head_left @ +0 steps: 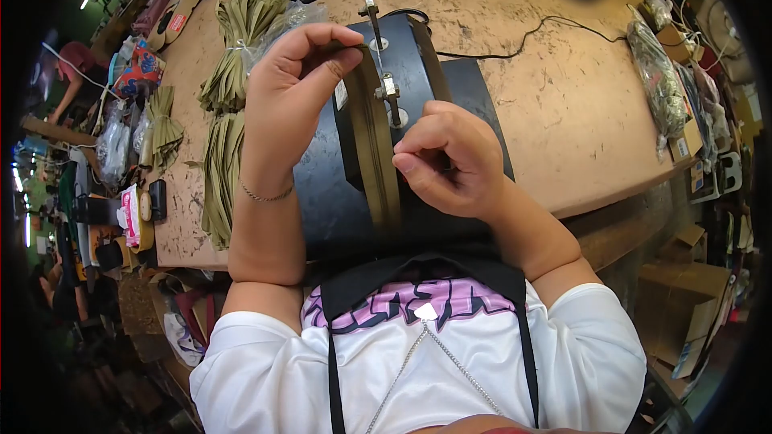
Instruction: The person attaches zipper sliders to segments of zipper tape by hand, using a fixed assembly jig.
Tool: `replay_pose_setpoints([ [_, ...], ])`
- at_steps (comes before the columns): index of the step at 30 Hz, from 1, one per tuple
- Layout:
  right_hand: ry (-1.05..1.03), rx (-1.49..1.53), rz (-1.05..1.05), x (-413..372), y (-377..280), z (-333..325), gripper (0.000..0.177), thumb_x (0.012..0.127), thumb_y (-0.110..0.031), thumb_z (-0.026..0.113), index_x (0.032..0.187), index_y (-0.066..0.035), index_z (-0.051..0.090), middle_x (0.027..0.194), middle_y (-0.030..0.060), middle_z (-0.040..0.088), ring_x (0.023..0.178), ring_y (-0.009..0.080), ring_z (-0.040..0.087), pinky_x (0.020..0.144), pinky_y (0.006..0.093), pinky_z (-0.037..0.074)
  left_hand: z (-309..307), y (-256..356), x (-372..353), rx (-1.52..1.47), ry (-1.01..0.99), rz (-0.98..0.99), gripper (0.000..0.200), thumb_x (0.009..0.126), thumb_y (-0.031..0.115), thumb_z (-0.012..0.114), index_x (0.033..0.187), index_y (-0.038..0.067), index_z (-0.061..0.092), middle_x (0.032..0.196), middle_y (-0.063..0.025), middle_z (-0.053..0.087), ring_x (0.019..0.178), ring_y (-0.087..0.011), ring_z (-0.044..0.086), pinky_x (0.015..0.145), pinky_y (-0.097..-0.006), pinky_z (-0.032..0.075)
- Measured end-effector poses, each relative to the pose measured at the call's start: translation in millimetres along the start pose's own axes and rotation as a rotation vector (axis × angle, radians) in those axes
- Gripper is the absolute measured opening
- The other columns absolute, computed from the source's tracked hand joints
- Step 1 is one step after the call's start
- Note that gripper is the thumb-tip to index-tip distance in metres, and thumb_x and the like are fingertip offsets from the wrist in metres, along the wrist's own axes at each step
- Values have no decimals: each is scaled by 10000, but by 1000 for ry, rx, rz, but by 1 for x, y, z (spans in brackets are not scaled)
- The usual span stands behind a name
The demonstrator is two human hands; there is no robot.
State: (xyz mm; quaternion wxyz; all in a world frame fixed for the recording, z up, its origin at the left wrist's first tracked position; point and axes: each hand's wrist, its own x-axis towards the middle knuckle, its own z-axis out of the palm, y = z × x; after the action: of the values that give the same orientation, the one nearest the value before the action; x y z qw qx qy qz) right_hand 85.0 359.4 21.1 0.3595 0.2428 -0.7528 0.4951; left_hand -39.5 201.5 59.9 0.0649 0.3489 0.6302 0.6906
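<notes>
An olive-green zipper tape [371,145] runs down over a black box-shaped device [420,52] toward my body. My left hand [301,72] is closed in a pinch at the tape's upper end, thumb against forefinger. Beside the tape's right edge, my right hand [450,157] has its fingertips pressed together; whatever it holds is too small or hidden to make out. Between the hands stands a metal fitting [388,87] with a thin upright rod on the device. A flat black panel [330,207] lies beneath.
Tied bundles of olive strips [235,56] lie left of my left arm, with loose strips [221,185] nearer me. A black cable [523,42] crosses the wooden table [555,128]. Plastic-wrapped goods [655,72] line the right edge. Another person's arm [68,96] shows far left.
</notes>
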Motion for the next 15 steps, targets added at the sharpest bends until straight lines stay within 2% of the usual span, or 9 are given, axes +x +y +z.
replay_pose_setpoints([
  [13, -1, 1, 29, 0, -2, 1, 167, 768, 17, 728, 822, -75, 600, 649, 8, 550, 506, 163, 465, 501, 304, 370, 2, 4, 6, 82, -28, 38, 154, 898, -34, 645, 1042, 4, 683, 941, -4, 687, 872, -60, 626, 753, -195, 484],
  [15, -22, 15, 12, -2, 1, 1, 139, 812, 17, 704, 877, -54, 604, 676, 15, 573, 535, 136, 451, 492, 274, 351, 2, 5, 6, 95, -31, 42, 153, 897, -33, 647, 1040, 6, 683, 942, -4, 688, 870, -59, 627, 747, -192, 482],
])
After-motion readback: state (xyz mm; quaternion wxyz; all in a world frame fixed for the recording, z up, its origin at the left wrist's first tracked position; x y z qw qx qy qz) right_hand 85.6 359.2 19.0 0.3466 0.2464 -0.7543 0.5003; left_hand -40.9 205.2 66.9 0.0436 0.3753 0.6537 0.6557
